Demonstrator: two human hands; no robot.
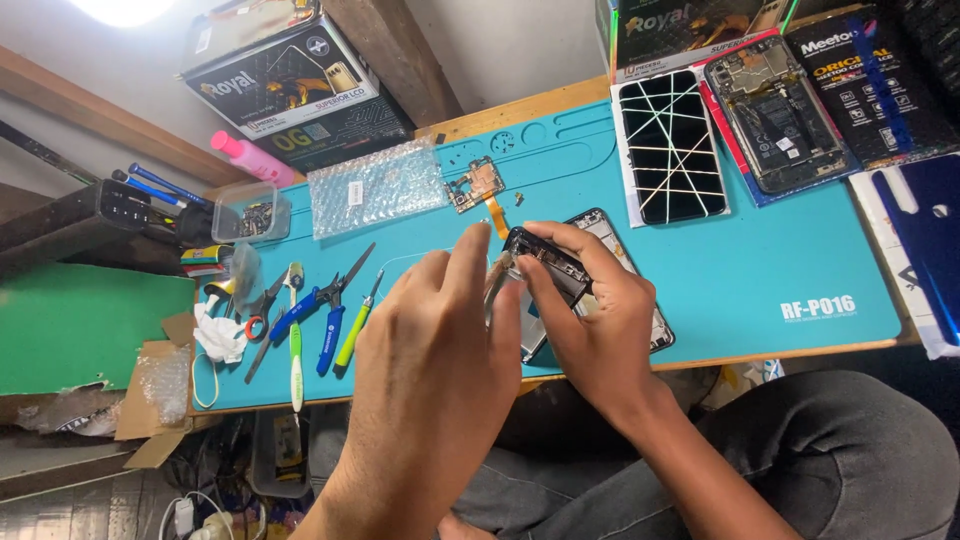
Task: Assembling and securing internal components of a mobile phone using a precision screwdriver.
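Both forearms bare, no sleeves in view. Left hand and right hand: no gloves, rings, watch or wristband (fingernails short, unpainted). Lower body in dark grey fabric trousers, creased, plain, no visible markings.

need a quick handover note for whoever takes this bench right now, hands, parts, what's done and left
Left hand: fingers on the left edge of the opened phone frame, steadying it.
Right hand: grip closed on a small black part at the frame's top.
Parts: circuit board with orange flex lies loose on the blue mat; cracked screen and second opened phone behind; pliers and tweezers on the left.
Done: phone opened, board out.
Left: black part not yet free of the frame.
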